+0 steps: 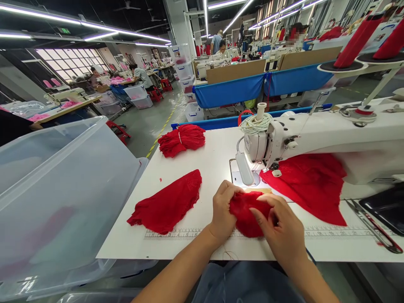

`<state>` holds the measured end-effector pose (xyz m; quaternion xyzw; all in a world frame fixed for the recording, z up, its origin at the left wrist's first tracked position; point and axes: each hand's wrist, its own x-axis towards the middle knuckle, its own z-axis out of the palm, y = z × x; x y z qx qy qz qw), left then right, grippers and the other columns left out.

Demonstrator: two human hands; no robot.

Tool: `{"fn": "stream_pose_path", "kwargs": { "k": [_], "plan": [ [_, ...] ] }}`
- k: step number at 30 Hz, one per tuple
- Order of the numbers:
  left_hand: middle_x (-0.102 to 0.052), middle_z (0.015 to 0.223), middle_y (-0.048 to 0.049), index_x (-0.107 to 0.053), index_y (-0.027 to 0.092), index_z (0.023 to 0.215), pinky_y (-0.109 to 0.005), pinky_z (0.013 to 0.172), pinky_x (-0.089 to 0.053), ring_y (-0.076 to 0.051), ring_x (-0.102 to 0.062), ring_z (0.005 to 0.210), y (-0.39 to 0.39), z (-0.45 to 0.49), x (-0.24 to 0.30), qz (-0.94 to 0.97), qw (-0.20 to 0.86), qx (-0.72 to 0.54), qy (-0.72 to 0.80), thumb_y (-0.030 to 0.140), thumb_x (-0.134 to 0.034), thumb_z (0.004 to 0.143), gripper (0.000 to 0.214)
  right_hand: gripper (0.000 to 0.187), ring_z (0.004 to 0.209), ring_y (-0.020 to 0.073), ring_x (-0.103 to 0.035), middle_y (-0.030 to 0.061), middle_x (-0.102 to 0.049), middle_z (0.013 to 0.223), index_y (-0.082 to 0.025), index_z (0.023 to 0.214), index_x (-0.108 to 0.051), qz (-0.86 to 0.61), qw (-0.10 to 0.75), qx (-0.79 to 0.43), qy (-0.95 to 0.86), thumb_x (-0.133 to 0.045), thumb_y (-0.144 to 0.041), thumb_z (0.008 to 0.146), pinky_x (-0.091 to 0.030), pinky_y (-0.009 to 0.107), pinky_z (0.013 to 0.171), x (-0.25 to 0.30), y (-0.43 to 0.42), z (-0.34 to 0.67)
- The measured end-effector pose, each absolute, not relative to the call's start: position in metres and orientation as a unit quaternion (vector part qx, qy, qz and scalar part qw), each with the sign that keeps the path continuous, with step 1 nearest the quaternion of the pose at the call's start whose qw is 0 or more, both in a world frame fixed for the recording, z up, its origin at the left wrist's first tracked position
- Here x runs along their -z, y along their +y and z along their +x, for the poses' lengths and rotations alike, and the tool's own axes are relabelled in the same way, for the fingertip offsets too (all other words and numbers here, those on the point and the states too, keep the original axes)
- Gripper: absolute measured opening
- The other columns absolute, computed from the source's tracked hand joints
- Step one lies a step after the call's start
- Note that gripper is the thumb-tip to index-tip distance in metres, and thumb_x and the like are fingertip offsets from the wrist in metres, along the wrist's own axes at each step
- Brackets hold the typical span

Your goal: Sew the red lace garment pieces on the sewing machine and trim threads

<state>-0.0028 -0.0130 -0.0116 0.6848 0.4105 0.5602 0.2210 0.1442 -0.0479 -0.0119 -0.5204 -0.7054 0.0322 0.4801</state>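
Observation:
Between my hands, just in front of the sewing machine's needle area, is a small red fabric piece [249, 216]. My left hand [223, 210] grips its left edge with the fingers curled in. On the other side, my right hand [282, 225] pinches the cloth, thumb lying across it. The white sewing machine [257, 147] stands right behind, its lamp lit over the needle plate. Another red fabric piece [312, 185] lies under the machine arm. To the left rests a flat red lace-edged piece [168, 202], and farther back a tied bundle of red fabric [183, 139].
A ruler strip [170, 234] runs along the front of the white table [126, 246]. Tweezers [374, 225] and a black object [385, 206] lie at the right. A large clear plastic bin [72, 181] stands left of the table. Red thread cones [358, 42] rise at upper right. Other people work farther back.

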Motion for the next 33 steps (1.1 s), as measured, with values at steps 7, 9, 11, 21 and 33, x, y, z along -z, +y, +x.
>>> {"fn": "stream_pose_path", "kwargs": {
  "k": [7, 9, 11, 21, 33],
  "plan": [
    [-0.05, 0.082, -0.0002, -0.048, 0.019, 0.072, -0.024, 0.067, -0.04, -0.013, -0.049, 0.076, -0.012, -0.002, 0.009, 0.677, 0.234, -0.579, 0.391, -0.001, -0.045, 0.071, 0.021, 0.014, 0.064, 0.0135, -0.066, 0.0037, -0.07, 0.082, -0.019, 0.093, -0.061, -0.492, 0.442, -0.026, -0.749, -0.047, -0.021, 0.094, -0.049, 0.021, 0.052, 0.022, -0.054, 0.131],
    [-0.053, 0.083, -0.0005, -0.046, 0.02, 0.071, -0.025, 0.068, -0.04, -0.013, -0.05, 0.078, -0.013, -0.002, 0.008, 0.671, 0.247, -0.583, 0.386, -0.001, -0.043, 0.071, 0.021, 0.014, 0.059, 0.0124, -0.063, 0.0034, -0.067, 0.08, -0.019, 0.091, -0.06, -0.483, 0.437, -0.037, -0.758, -0.046, -0.018, 0.093, -0.048, 0.021, 0.051, 0.021, -0.054, 0.13],
    [-0.056, 0.083, -0.001, -0.044, 0.02, 0.071, -0.026, 0.069, -0.04, -0.014, -0.051, 0.079, -0.014, -0.002, 0.009, 0.659, 0.269, -0.584, 0.391, 0.0, -0.041, 0.072, 0.02, 0.014, 0.056, 0.0118, -0.061, 0.0027, -0.065, 0.078, -0.019, 0.09, -0.059, -0.469, 0.419, -0.052, -0.776, -0.045, -0.017, 0.092, -0.047, 0.02, 0.049, 0.019, -0.056, 0.13],
    [-0.057, 0.075, -0.0001, -0.045, 0.02, 0.07, -0.026, 0.066, -0.039, -0.014, -0.049, 0.071, -0.016, -0.001, 0.006, 0.602, 0.369, -0.563, 0.429, 0.008, -0.041, 0.073, 0.013, 0.015, 0.062, 0.0124, -0.064, 0.0039, -0.065, 0.08, -0.019, 0.088, -0.057, -0.452, 0.411, -0.077, -0.788, -0.044, -0.014, 0.091, -0.05, 0.021, 0.054, 0.014, -0.061, 0.128],
    [-0.066, 0.084, -0.0011, -0.067, 0.019, 0.084, -0.027, 0.074, -0.044, -0.017, -0.058, 0.081, -0.011, 0.001, 0.008, 0.553, 0.462, -0.563, 0.404, 0.011, -0.054, 0.073, 0.019, 0.005, 0.048, 0.0084, -0.051, 0.0025, -0.063, 0.087, -0.022, 0.093, -0.057, -0.527, 0.49, -0.038, -0.693, -0.053, -0.026, 0.093, -0.047, 0.022, 0.049, 0.003, -0.054, 0.144]
  ]
}}
